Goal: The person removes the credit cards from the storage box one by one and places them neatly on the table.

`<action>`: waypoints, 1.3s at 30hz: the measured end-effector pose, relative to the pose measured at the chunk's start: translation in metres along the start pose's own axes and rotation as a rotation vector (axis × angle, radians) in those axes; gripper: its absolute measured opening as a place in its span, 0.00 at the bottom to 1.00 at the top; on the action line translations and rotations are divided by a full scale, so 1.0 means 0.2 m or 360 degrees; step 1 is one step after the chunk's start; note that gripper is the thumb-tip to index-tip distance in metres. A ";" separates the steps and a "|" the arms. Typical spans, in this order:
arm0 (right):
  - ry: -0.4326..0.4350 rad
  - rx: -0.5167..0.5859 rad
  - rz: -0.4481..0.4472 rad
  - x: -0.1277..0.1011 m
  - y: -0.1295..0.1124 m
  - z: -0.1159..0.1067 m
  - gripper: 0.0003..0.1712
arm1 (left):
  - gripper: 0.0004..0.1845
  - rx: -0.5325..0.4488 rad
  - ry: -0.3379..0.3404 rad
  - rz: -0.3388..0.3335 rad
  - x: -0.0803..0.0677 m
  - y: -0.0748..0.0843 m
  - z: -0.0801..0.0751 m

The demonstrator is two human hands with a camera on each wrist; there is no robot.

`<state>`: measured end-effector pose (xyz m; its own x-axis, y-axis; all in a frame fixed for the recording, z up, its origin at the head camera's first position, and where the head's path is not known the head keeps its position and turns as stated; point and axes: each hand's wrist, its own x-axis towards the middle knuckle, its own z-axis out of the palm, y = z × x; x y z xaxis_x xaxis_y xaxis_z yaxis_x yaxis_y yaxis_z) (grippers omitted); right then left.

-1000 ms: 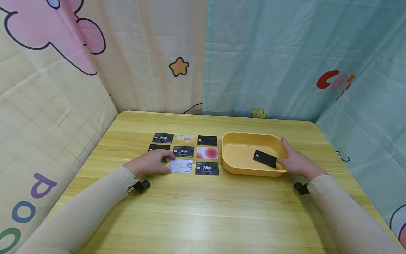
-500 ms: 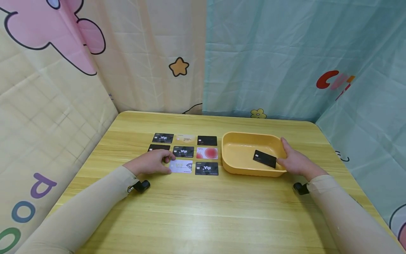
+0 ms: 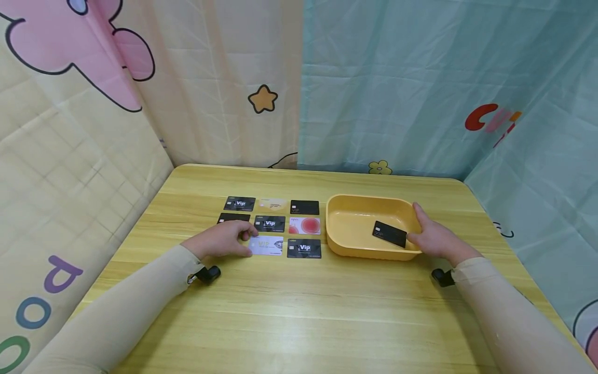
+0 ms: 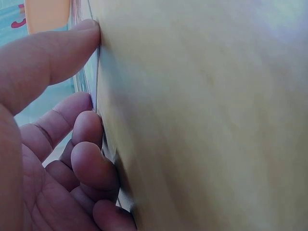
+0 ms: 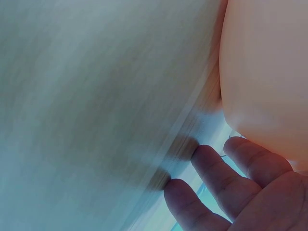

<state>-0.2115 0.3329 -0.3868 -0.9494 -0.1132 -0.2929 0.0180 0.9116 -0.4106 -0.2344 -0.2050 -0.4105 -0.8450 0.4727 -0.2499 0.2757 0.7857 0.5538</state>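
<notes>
On the table, my left hand (image 3: 224, 240) has its thumb and index fingertip at the two left corners of a silver VIP card (image 3: 268, 245), which lies flat. Its other fingers are curled beneath the palm in the left wrist view, and they hide that patch of wood. My right hand (image 3: 436, 240) grips the right side of a yellow plastic basin (image 3: 359, 254). The thumb comes over the rim while the fingers stay outside, as the right wrist view shows. Inside the basin lies one black VIP card (image 3: 390, 234), slightly turned.
Cards lie in rows left of the basin: black Vip cards (image 3: 240, 203), a gold card (image 3: 273, 205), plain black cards (image 3: 304, 208) and a red-and-white card (image 3: 304, 226). Another Vip card (image 3: 304, 249) sits between the silver card and the basin. Printed curtains (image 3: 374, 78) hang behind the table.
</notes>
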 end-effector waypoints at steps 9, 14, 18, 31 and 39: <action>-0.0006 -0.0003 -0.0003 0.01 0.01 0.00 0.58 | 0.24 -0.0014 -0.0008 0.0003 0.00 -0.01 0.00; 0.0006 -0.0011 -0.0009 0.01 0.01 0.01 0.58 | 0.24 -0.0011 -0.0007 -0.0001 0.01 -0.01 0.00; 0.0021 -0.0017 -0.0025 0.01 0.01 0.01 0.57 | 0.24 -0.0004 -0.0009 0.0006 0.01 -0.01 0.01; 0.0028 -0.0007 -0.0037 0.00 0.00 0.01 0.56 | 0.24 -0.0017 -0.0001 0.0042 0.01 -0.01 -0.01; 0.0026 -0.0020 -0.0028 0.01 0.01 0.01 0.57 | 0.26 -0.0048 0.0032 0.0093 0.03 0.06 -0.10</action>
<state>-0.2127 0.3334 -0.3887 -0.9545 -0.1230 -0.2716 -0.0027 0.9145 -0.4045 -0.2464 -0.2011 -0.3891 -0.8370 0.5092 -0.2004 0.3113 0.7442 0.5910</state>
